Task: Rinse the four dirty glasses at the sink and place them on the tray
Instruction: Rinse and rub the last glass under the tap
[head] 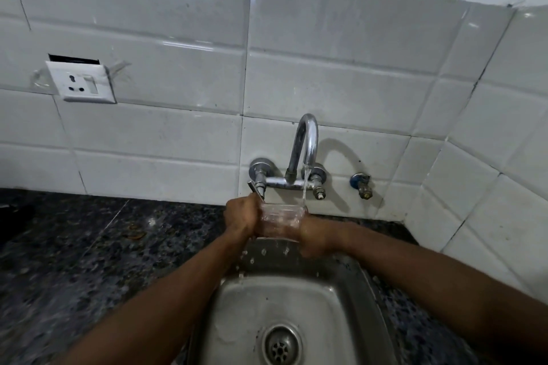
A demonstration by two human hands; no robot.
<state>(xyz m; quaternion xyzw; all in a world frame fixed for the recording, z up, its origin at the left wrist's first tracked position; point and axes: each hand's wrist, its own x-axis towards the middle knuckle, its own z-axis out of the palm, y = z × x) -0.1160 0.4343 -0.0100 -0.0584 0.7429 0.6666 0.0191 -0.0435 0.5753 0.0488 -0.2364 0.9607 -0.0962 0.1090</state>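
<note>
Glass, clear and tumbler-shaped [281, 220], sits between both hands above the back edge of the stainless-steel sink [296, 302], just below the faucet. Its long axis looks roughly upright, mouth toward the spout, though blur and running water make the exact tilt hard to tell. The left hand [240, 216] is curled closed around the glass's left side, fingers wrapped against its wall. The right hand [315, 235] is closed on the lower right side and base, its fingers mostly hidden behind the glass. A thin stream of water [304, 187] falls from the curved chrome faucet [305, 145] onto the glass's right rim, and droplets scatter below it over the basin. The round drain [280, 345] lies near the bottom edge. Dark speckled granite countertop [89, 246] flanks the sink, and a white wall socket [81, 84] is fixed to the white tiles at left.
</note>
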